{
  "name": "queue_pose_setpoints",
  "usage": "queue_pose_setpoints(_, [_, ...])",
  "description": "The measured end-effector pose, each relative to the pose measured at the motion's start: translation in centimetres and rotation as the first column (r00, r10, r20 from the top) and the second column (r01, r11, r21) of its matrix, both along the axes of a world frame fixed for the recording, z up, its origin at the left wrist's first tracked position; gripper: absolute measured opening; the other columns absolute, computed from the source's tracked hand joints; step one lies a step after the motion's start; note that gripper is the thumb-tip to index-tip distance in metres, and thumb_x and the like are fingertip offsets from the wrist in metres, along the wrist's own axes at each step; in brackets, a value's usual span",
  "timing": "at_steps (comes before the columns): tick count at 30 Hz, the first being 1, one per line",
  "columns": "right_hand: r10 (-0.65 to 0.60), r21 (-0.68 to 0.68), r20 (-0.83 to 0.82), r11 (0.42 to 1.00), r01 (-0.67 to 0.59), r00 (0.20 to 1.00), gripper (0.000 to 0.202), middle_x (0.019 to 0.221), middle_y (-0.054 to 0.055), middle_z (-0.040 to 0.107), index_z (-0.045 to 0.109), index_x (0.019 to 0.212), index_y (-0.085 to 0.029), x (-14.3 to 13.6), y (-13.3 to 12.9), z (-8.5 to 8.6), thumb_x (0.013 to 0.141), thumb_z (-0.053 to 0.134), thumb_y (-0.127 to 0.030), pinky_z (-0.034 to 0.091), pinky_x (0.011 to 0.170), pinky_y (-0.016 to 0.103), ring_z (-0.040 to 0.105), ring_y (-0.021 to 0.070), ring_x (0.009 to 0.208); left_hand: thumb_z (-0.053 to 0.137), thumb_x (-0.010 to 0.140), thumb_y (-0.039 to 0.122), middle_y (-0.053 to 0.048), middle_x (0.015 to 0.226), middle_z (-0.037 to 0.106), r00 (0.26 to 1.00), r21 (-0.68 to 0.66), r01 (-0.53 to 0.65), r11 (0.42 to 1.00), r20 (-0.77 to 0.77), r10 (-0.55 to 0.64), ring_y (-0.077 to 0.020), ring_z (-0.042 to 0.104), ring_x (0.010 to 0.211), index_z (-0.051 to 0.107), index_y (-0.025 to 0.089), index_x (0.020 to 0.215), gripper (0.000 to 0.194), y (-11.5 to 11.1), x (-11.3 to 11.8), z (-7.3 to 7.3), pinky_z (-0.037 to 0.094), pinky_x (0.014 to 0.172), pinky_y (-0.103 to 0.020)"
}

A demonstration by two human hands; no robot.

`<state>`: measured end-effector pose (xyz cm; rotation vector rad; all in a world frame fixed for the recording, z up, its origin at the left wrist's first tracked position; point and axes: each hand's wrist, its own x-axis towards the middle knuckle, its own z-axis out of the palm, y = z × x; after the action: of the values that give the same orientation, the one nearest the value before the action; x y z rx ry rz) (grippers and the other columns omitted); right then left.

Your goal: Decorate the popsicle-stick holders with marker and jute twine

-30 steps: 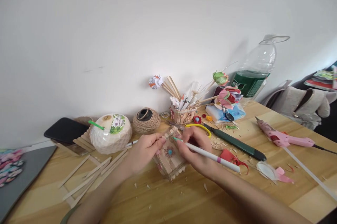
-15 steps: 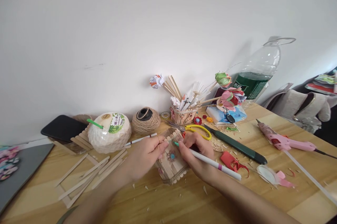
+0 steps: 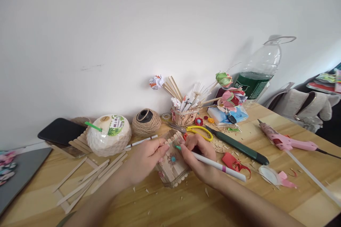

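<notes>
My left hand (image 3: 147, 157) grips the upper left edge of a small wooden craft-stick box (image 3: 170, 170), thumb on its face. Drawn flowers, one with a blue centre, decorate that face, and scalloped stick ends line its edges. Between the fingers of my right hand (image 3: 201, 152) is a white marker (image 3: 218, 166) with a green tip and a purple band. Its tip is at the upper part of the box face; whether it touches the wood I cannot tell. The right hand covers the box's right side.
Craft sticks (image 3: 90, 180) lie at left, near a wrapped coconut (image 3: 109, 136) and twine (image 3: 146, 124). Behind stand yellow-handled scissors (image 3: 199, 133) and a pen holder (image 3: 185, 116). Rightward are a green cutter (image 3: 239, 147), a pink glue gun (image 3: 287, 141) and a large bottle (image 3: 255, 77).
The marker's green tip has shifted slightly left on the box face. My left hand keeps its hold, and the whole view has moved a little.
</notes>
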<state>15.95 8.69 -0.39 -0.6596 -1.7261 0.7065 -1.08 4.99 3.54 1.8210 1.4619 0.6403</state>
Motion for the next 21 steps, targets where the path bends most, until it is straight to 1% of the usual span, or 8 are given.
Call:
queue_pose_setpoints(3, [-0.026,0.007,0.003,1.0,0.026,1.0,0.025,0.052,-0.006,0.04,0.036,0.062,-0.022,-0.07,-0.01,0.22,0.079,0.054,-0.02,0.03,0.046,0.023,0.035,0.0092,0.046,0.032,0.091,0.041,0.003,0.061,0.045,1.0,0.001,0.0,1.0,-0.005,0.0,-0.0154,0.044,0.06,0.039,0.021,0.064,0.034,0.01,0.02,0.0,0.033,0.058,-0.027])
queue_pose_setpoints(8, [0.021,0.022,0.018,1.0,-0.021,1.0,0.027,0.052,-0.006,0.039,0.034,0.061,-0.022,0.01,0.01,0.2,0.08,0.052,-0.019,0.03,0.046,0.023,0.036,0.0093,0.047,0.032,0.091,0.041,0.004,0.06,0.044,1.0,0.002,0.005,1.0,-0.011,-0.005,-0.0154,0.044,0.06,0.039,0.021,0.063,0.035,-0.07,-0.04,0.14,0.032,0.058,-0.027])
queue_pose_setpoints(13, [-0.008,-0.002,0.0,1.0,0.008,1.0,0.024,0.054,-0.005,0.042,0.037,0.063,-0.022,0.0,0.01,0.08,0.08,0.054,-0.02,0.031,0.047,0.024,0.037,0.0098,0.048,0.033,0.091,0.04,0.004,0.061,0.044,1.0,-0.003,0.01,1.0,0.008,-0.01,-0.0151,0.044,0.06,0.039,0.021,0.063,0.034,-0.02,-0.1,0.08,0.033,0.058,-0.027])
queue_pose_setpoints(17, [0.029,0.006,0.008,1.0,-0.029,1.0,0.027,0.052,-0.005,0.04,0.034,0.061,-0.022,0.0,-0.06,0.1,0.08,0.053,-0.02,0.03,0.046,0.024,0.036,0.0096,0.047,0.032,0.091,0.041,0.004,0.06,0.044,1.0,-0.004,0.021,1.0,0.012,-0.021,-0.0152,0.044,0.06,0.04,0.021,0.063,0.034,0.01,-0.05,0.05,0.033,0.058,-0.027])
queue_pose_setpoints(21, [0.002,-0.003,0.011,1.0,-0.002,1.0,0.026,0.052,-0.005,0.041,0.036,0.062,-0.022,-0.06,-0.13,0.24,0.081,0.053,-0.021,0.031,0.046,0.024,0.037,0.0098,0.046,0.032,0.091,0.04,0.004,0.061,0.044,1.0,-0.01,0.018,1.0,0.019,-0.018,-0.015,0.044,0.06,0.039,0.021,0.064,0.034,-0.03,-0.02,0.09,0.033,0.058,-0.027])
